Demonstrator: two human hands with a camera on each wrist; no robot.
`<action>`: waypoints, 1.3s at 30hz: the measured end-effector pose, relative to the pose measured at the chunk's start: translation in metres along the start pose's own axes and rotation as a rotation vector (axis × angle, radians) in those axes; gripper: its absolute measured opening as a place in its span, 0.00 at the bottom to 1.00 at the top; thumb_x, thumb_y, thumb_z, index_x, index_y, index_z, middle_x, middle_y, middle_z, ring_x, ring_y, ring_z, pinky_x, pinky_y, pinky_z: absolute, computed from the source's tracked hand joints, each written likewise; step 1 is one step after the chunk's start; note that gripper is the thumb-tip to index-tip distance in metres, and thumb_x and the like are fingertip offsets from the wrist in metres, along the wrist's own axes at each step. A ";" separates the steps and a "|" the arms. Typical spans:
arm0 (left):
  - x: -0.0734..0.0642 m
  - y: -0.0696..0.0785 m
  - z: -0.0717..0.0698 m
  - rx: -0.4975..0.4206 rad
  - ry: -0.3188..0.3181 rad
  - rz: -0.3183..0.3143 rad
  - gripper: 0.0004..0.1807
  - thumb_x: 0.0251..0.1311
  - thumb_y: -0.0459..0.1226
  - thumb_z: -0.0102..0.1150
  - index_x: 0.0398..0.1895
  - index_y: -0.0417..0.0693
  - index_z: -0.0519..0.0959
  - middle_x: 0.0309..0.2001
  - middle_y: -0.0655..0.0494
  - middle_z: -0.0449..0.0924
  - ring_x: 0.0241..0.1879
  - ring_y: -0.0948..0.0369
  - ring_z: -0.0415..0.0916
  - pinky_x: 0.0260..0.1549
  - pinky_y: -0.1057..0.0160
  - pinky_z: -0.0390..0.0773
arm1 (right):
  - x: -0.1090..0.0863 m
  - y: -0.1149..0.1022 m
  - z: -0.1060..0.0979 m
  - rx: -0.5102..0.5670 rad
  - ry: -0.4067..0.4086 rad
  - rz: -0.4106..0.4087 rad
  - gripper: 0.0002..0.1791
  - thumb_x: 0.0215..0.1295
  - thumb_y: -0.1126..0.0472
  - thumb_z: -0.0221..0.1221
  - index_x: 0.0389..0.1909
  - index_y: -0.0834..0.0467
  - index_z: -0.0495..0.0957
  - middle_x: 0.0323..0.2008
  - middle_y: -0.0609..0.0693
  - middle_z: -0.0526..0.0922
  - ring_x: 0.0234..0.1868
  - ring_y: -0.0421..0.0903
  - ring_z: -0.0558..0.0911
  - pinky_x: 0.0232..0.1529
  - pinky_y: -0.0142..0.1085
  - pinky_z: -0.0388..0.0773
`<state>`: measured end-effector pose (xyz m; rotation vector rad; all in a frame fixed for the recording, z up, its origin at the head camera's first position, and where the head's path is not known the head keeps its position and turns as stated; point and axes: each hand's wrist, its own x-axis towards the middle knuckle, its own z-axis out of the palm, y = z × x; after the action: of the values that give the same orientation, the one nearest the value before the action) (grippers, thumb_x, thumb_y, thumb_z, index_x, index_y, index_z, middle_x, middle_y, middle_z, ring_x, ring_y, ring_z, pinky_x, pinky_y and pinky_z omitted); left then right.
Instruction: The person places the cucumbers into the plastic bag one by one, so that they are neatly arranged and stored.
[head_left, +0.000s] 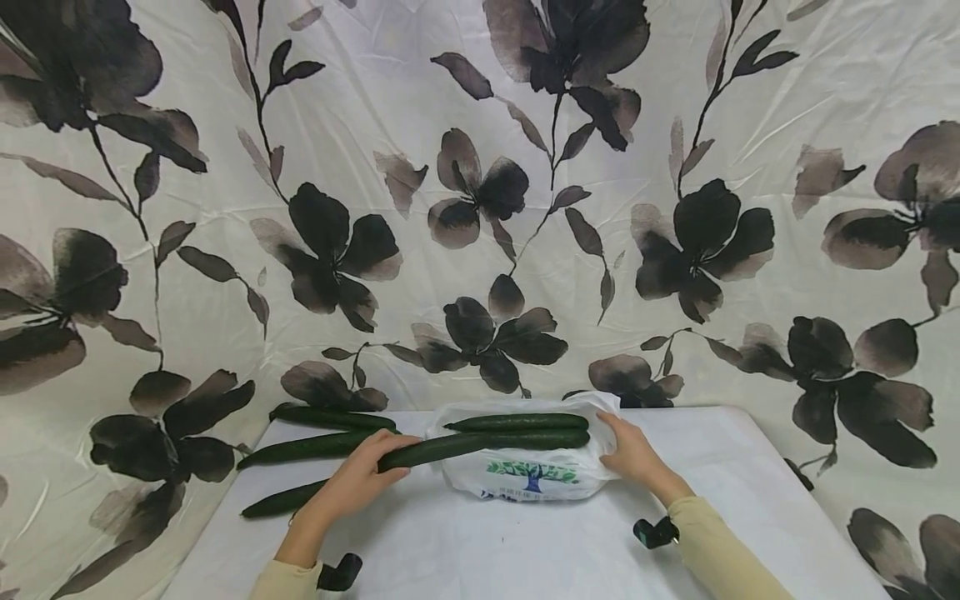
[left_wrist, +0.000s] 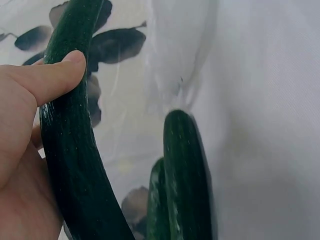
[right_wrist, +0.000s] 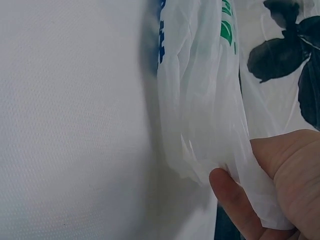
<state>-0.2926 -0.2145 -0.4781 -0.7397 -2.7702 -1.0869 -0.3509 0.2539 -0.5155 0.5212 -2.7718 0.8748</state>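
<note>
In the head view my left hand (head_left: 356, 483) grips a long dark green cucumber (head_left: 285, 500) about its middle, the thumb (left_wrist: 62, 80) across it in the left wrist view. Its right end overlaps a white plastic bag (head_left: 457, 479) printed with a green and blue tree. Two cucumbers lie on the bag, the rear one (head_left: 517, 422) fully visible. My right hand (head_left: 633, 450) pinches the bag's right edge; in the right wrist view the thin plastic (right_wrist: 200, 100) runs between thumb and fingers.
Two more cucumbers, a rear one (head_left: 330, 418) and a front one (head_left: 307, 450), lie at the back left of the white table (head_left: 525, 550). A floral cloth (head_left: 480, 275) hangs right behind the table. Dark wrist cameras (head_left: 341, 572) sit below both forearms.
</note>
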 end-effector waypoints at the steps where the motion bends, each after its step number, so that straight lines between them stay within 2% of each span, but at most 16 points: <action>1: 0.003 0.001 0.002 -0.003 -0.006 0.000 0.28 0.62 0.39 0.65 0.63 0.73 0.73 0.40 0.65 0.70 0.35 0.62 0.66 0.34 0.62 0.69 | 0.000 0.000 0.000 -0.001 -0.001 0.004 0.42 0.43 0.75 0.70 0.64 0.72 0.66 0.59 0.69 0.72 0.60 0.69 0.70 0.59 0.58 0.66; 10: 0.032 0.012 0.018 -0.029 -0.041 0.068 0.28 0.62 0.37 0.64 0.65 0.65 0.72 0.46 0.65 0.71 0.41 0.63 0.70 0.39 0.57 0.72 | -0.003 0.002 0.002 0.023 -0.002 0.024 0.42 0.44 0.75 0.69 0.65 0.70 0.66 0.60 0.68 0.71 0.62 0.68 0.68 0.61 0.58 0.64; 15: 0.046 0.018 0.028 -0.049 -0.070 0.101 0.27 0.63 0.37 0.64 0.65 0.65 0.73 0.49 0.63 0.72 0.46 0.60 0.71 0.43 0.53 0.73 | -0.005 0.004 0.004 0.029 -0.003 0.029 0.42 0.44 0.76 0.69 0.65 0.70 0.66 0.60 0.68 0.72 0.62 0.67 0.68 0.61 0.58 0.64; 23: 0.068 0.033 0.039 -0.020 -0.113 0.136 0.27 0.63 0.37 0.63 0.65 0.61 0.73 0.47 0.63 0.72 0.44 0.63 0.71 0.42 0.57 0.74 | -0.004 0.003 0.006 0.042 -0.014 0.039 0.42 0.47 0.75 0.69 0.66 0.69 0.65 0.62 0.67 0.71 0.63 0.67 0.67 0.61 0.57 0.64; 30: 0.088 0.044 0.050 -0.012 -0.144 0.165 0.26 0.63 0.36 0.63 0.64 0.57 0.74 0.50 0.59 0.73 0.48 0.60 0.72 0.46 0.54 0.75 | -0.003 0.001 0.007 0.055 -0.008 0.045 0.42 0.46 0.75 0.69 0.66 0.69 0.65 0.61 0.67 0.71 0.63 0.66 0.68 0.61 0.57 0.64; 35: 0.104 0.050 0.061 0.031 -0.175 0.199 0.25 0.63 0.37 0.64 0.64 0.57 0.74 0.47 0.60 0.73 0.40 0.62 0.70 0.39 0.59 0.73 | -0.006 0.003 0.008 0.040 -0.005 0.055 0.42 0.46 0.75 0.70 0.66 0.68 0.66 0.61 0.67 0.71 0.62 0.67 0.68 0.61 0.58 0.64; 39: 0.118 0.062 0.066 0.084 -0.174 0.228 0.25 0.63 0.38 0.64 0.64 0.59 0.75 0.46 0.61 0.72 0.36 0.61 0.68 0.36 0.60 0.71 | -0.006 0.006 0.009 0.028 0.001 0.037 0.42 0.45 0.75 0.70 0.65 0.69 0.66 0.60 0.67 0.72 0.62 0.67 0.69 0.60 0.58 0.65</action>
<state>-0.3609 -0.0838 -0.4605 -1.1557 -2.7597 -0.8971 -0.3480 0.2549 -0.5273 0.4749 -2.7804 0.9231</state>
